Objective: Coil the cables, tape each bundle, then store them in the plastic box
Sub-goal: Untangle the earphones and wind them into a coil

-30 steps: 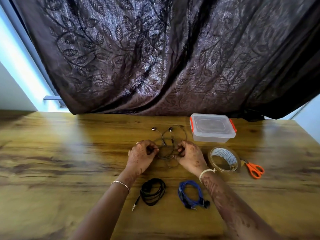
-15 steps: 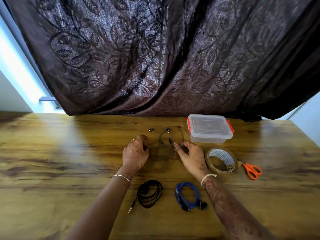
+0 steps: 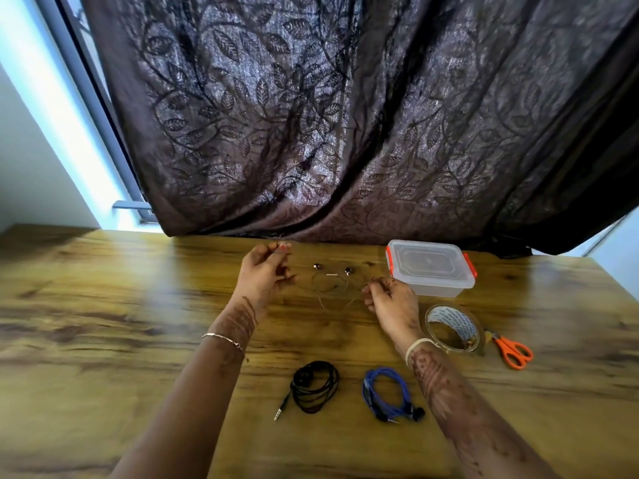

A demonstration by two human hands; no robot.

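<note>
Grip: left hand [image 3: 264,276] and right hand [image 3: 392,304] each pinch the thin earphone cable [image 3: 333,292], looped on the bench [image 3: 103,305] between them.
Nearer: black coil [image 3: 314,387], blue coil [image 3: 387,394]; right: lidded plastic box [image 3: 430,267], tape roll [image 3: 453,328], orange scissors [image 3: 515,350].

Glossy wood table [image 3: 103,323], clear-plastic box [image 3: 430,271]

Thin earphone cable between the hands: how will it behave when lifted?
Likely floppy: the thin earphone cable sprawls in loose, uneven loops on the table. Probably very light, being far finer than the black cable coil. Its earbuds lie free, so they may dangle and swing.
</note>
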